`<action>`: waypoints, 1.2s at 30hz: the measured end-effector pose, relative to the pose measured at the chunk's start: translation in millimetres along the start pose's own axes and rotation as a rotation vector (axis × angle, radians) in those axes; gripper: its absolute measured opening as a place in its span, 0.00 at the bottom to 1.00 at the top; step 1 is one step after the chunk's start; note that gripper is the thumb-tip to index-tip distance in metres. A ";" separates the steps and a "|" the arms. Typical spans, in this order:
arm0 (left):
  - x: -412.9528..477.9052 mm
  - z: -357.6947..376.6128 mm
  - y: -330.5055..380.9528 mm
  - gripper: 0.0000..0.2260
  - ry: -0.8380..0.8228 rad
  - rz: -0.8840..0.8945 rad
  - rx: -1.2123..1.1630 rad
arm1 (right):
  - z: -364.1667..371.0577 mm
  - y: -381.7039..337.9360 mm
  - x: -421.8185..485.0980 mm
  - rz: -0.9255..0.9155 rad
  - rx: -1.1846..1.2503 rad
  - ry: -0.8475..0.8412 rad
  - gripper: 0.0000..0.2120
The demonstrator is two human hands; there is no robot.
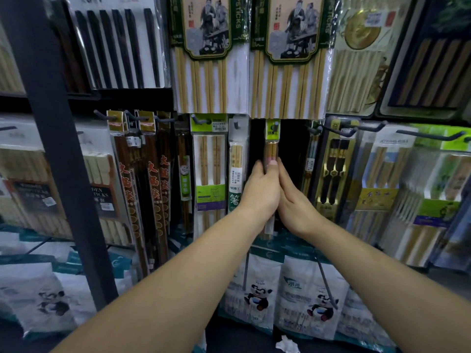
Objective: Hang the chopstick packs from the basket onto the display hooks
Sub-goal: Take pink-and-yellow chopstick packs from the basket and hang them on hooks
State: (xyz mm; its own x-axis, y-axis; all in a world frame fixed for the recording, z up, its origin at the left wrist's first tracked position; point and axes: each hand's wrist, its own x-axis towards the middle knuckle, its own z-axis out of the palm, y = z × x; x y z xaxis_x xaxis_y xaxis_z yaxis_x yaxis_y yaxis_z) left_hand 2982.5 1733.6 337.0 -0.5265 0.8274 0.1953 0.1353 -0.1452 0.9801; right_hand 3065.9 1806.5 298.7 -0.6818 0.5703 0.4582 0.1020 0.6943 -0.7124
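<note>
A narrow chopstick pack with a green header card hangs on a display hook in the middle of the rack. My left hand grips the pack's middle, thumb on its front. My right hand lies against the pack's right side with straight fingers, pressed next to the left hand. The lower end of the pack shows below my hands. A similar narrow pack hangs just to the left. No basket is in view.
Hooks full of other chopstick packs surround the spot: dark red packs at left, wide bamboo packs above, gold-trimmed packs at right. A dark shelf post stands at left. Panda-printed bags lie below.
</note>
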 end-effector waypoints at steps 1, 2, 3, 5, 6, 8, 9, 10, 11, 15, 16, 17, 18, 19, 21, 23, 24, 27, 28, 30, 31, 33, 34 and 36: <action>-6.5 -1.4 -1.0 0.28 -0.006 -0.010 0.030 | -0.9 -0.5 -4.8 0.020 0.000 0.010 0.36; -14.3 -3.5 -2.5 0.29 -0.015 -0.022 0.061 | -2.6 -2.0 -10.3 0.052 -0.004 0.023 0.37; -24.4 -6.4 -3.2 0.30 -0.027 -0.030 0.084 | -4.8 -3.6 -16.1 0.085 -0.014 0.038 0.37; -49.5 -13.8 -6.4 0.31 -0.071 -0.019 0.099 | -10.3 -6.5 -28.3 0.117 -0.041 0.078 0.36; -63.5 -19.0 -7.1 0.31 -0.103 -0.011 0.120 | -13.2 -8.8 -34.6 0.120 -0.059 0.110 0.35; -89.4 -35.3 -7.8 0.25 -0.143 0.009 0.174 | -18.9 -15.5 -46.2 0.106 -0.110 0.206 0.29; -99.4 -45.0 -8.8 0.18 -0.141 0.040 0.185 | -20.9 -19.6 -51.5 0.084 -0.148 0.267 0.25; -106.1 -55.9 -8.3 0.11 -0.097 0.087 0.193 | -21.3 -24.7 -55.7 0.051 -0.190 0.326 0.20; -107.8 -66.4 -5.9 0.07 -0.015 0.144 0.210 | -19.7 -31.4 -58.9 0.010 -0.222 0.368 0.16; -72.6 -91.6 6.9 0.10 0.268 0.300 0.278 | 5.0 -63.7 -60.8 -0.109 -0.262 0.271 0.18; -60.4 -92.6 9.0 0.15 0.253 0.301 0.254 | 14.3 -69.8 -58.2 -0.110 -0.258 0.211 0.22; -49.6 -91.9 11.3 0.20 0.212 0.285 0.229 | 23.5 -74.4 -54.2 -0.101 -0.248 0.155 0.25; -40.0 -89.6 12.8 0.24 0.165 0.260 0.214 | 32.1 -77.6 -49.3 -0.080 -0.227 0.107 0.28; -32.4 -86.4 13.5 0.27 0.122 0.235 0.210 | 39.5 -78.9 -44.1 -0.050 -0.187 0.070 0.31; -21.2 -81.0 12.5 0.29 0.069 0.199 0.211 | 51.7 -76.9 -33.6 0.018 -0.080 0.031 0.33; -15.2 -77.8 12.8 0.28 0.038 0.169 0.175 | 60.4 -71.7 -24.7 0.070 -0.013 0.025 0.32; -12.9 -76.7 13.1 0.28 0.025 0.148 0.144 | 63.0 -69.1 -20.7 0.091 0.005 0.029 0.32; -7.1 -74.7 12.5 0.27 -0.012 0.096 0.048 | 66.6 -62.7 -10.4 0.089 0.030 0.029 0.32; -5.4 -74.3 12.1 0.27 -0.036 0.090 0.016 | 67.5 -60.6 -7.2 0.067 0.034 0.024 0.32; -2.7 -74.5 12.0 0.27 -0.086 0.081 -0.016 | 68.2 -57.9 -1.6 0.031 0.021 0.018 0.33; -0.6 -75.8 11.6 0.28 -0.105 0.081 -0.015 | 68.5 -56.7 0.2 0.025 0.002 0.017 0.33; 3.8 -78.9 9.5 0.29 -0.129 0.082 -0.021 | 69.1 -54.2 2.4 0.032 -0.032 0.033 0.33; 5.8 -80.3 8.0 0.28 -0.134 0.078 -0.021 | 69.4 -52.8 2.8 0.038 -0.035 0.045 0.33; 8.0 -81.9 4.7 0.28 -0.121 0.070 -0.020 | 70.8 -50.1 2.9 0.045 -0.020 0.062 0.33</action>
State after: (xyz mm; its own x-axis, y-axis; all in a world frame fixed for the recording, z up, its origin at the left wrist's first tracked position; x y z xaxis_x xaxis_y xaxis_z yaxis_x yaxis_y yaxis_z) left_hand 2910.2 1695.1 346.1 -0.4108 0.8743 0.2586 0.1507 -0.2146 0.9650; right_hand 3007.5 1742.2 298.1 -0.6300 0.6266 0.4588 0.1461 0.6758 -0.7224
